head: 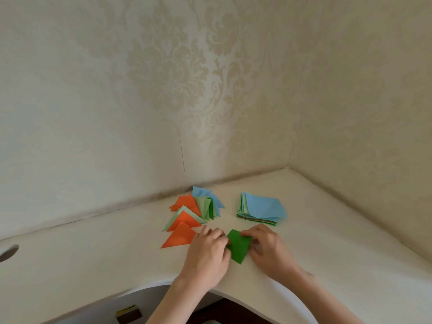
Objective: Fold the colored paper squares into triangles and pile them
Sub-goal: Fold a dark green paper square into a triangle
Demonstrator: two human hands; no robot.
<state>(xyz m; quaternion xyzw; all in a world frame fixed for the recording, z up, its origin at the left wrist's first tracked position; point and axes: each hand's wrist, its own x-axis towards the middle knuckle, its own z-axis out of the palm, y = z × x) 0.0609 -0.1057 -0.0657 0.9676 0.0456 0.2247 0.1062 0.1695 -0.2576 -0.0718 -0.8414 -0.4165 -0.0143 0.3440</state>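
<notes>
- We look down from a head-worn camera at a pale cream table point(315, 232) set into a corner of walls covered in cream damask wallpaper point(163, 78).
- A dark green paper point(239, 245) lies on the table between our two hands, near the table's curved front edge, one corner pointing toward us.
- Our left hand point(207, 251) rests on the table just left of the green paper; its fingers are curled, and the fingertips meet the paper's left edge, where they seem to pinch it.
- Our right hand point(268, 250) sits at the paper's right side; its fingers are bent, with the fingertips pressing on the upper right part of the sheet and the thumb tucked near the right edge.
- We cannot tell whether the sheet is already folded over.
- To the left of the hands, folded triangles point(189, 213) spread in a loose fan: orange ones nearest us, then pale green, dark green and light blue toward the wall. The nearest orange triangle lies just beside our left hand.
- Beyond the right hand, apart from it, sits a stack of unfolded squares point(261, 210), a light blue sheet on top with a crease across it and pale green edges showing at its left.
</notes>
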